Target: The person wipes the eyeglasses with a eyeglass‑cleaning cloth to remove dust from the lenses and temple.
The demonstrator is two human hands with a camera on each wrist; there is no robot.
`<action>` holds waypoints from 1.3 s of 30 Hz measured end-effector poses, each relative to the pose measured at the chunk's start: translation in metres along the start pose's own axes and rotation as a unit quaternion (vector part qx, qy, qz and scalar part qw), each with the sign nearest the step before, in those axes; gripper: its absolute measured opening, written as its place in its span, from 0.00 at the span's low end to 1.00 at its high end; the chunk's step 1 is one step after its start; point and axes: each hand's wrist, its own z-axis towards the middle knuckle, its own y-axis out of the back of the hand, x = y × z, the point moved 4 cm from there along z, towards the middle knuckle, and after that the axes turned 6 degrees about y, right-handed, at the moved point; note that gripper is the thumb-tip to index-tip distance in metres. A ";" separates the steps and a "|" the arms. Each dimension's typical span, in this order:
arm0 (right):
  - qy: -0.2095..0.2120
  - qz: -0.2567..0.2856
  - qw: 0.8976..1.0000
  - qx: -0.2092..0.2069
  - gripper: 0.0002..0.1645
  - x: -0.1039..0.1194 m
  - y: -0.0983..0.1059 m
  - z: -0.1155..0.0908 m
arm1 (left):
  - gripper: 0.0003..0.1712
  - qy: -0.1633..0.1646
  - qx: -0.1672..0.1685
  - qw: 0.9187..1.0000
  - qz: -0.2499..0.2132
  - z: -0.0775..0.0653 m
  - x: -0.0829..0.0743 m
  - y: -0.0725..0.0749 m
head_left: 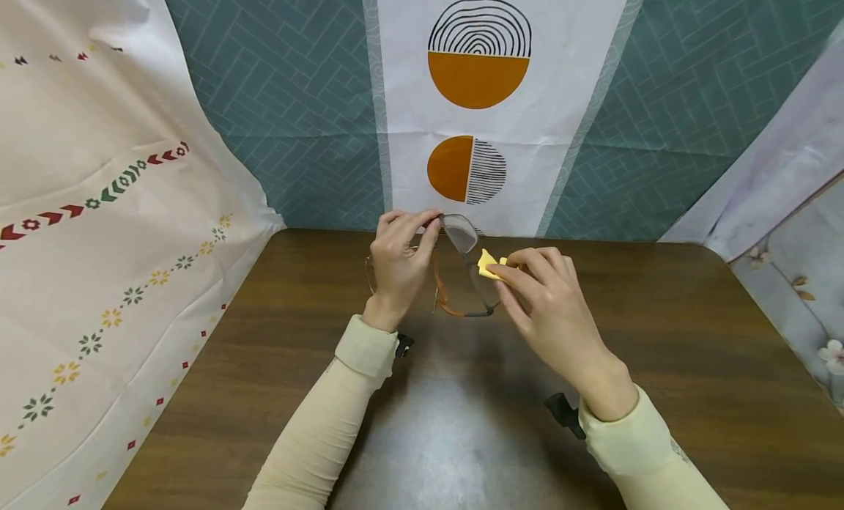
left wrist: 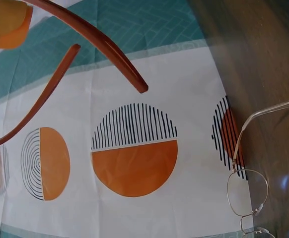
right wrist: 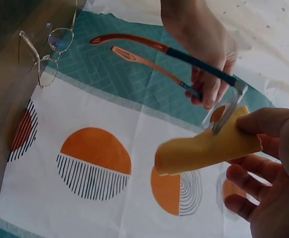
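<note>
A pair of glasses with a grey frame and orange-brown temple tips is held up above the table. My left hand pinches it at one side, near a temple. With thumb and fingers my right hand pinches a folded yellow cloth. In the right wrist view the cloth overlaps the lens end of the frame, covering most of that lens. Both temples are unfolded and point away from the cloth. The left wrist view catches the temple tips and an edge of the cloth.
A second pair of glasses, thin and gold-rimmed, rests on the brown wooden table, partly behind my left hand in the head view. A patterned cloth backdrop rises at the table's far edge. White printed fabric hangs along the left.
</note>
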 end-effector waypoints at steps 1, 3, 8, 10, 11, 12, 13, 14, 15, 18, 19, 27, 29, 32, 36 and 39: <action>-0.004 0.001 1.000 0.002 0.18 -0.001 0.000 -0.001 | 0.05 0.001 -0.002 1.000 0.000 0.000 0.001 0.000; -0.012 0.004 1.000 0.007 0.17 -0.002 0.001 -0.002 | 0.05 0.004 -0.005 1.000 0.000 -0.001 0.001 0.001; -0.022 0.013 0.999 0.021 0.15 -0.003 0.001 -0.004 | 0.06 0.011 -0.008 1.000 -0.001 -0.004 0.002 0.004; -0.023 0.018 0.999 0.027 0.15 -0.003 0.001 -0.005 | 0.06 0.012 -0.010 1.000 0.001 -0.005 0.002 0.005; -0.025 0.021 0.999 0.030 0.15 -0.003 0.001 -0.005 | 0.05 0.014 -0.011 1.000 0.002 -0.005 0.002 0.005; -0.026 0.025 0.999 0.034 0.14 -0.003 0.002 -0.005 | 0.05 0.015 -0.013 1.000 0.003 -0.005 0.003 0.005; -0.028 0.029 0.998 0.038 0.14 -0.003 0.002 -0.005 | 0.05 0.016 -0.015 1.000 0.005 -0.005 0.003 0.006; -0.030 0.034 0.998 0.042 0.14 -0.002 0.003 -0.006 | 0.05 0.018 -0.018 1.000 0.007 -0.005 0.003 0.006; -0.032 0.038 0.998 0.046 0.14 -0.002 0.004 -0.006 | 0.05 0.020 -0.019 1.000 0.008 -0.005 0.004 0.007; -0.038 0.050 0.996 0.057 0.16 -0.002 0.008 -0.006 | 0.05 0.026 -0.023 0.999 0.010 -0.003 0.006 0.008; -0.039 0.054 0.996 0.061 0.17 -0.002 0.010 -0.006 | 0.05 0.028 -0.024 0.999 0.011 -0.003 0.006 0.008; -0.052 0.110 0.988 0.093 0.15 -0.003 0.022 -0.004 | 0.05 0.033 -0.025 0.999 0.010 0.002 0.009 0.008; -0.067 0.116 0.988 0.075 0.15 -0.006 0.027 -0.002 | 0.05 0.033 -0.024 0.999 0.007 0.003 0.009 0.007; -0.091 0.103 0.990 0.024 0.15 -0.011 0.033 -0.001 | 0.05 0.033 -0.019 0.999 0.001 0.003 0.007 0.006; -0.088 0.068 0.993 -0.046 0.15 -0.011 0.032 0.001 | 0.06 0.027 -0.007 1.000 -0.002 0.001 0.003 0.004; -0.047 0.034 0.997 -0.058 0.15 -0.006 0.023 0.002 | 0.05 0.021 0.001 1.000 0.003 -0.001 0.001 0.001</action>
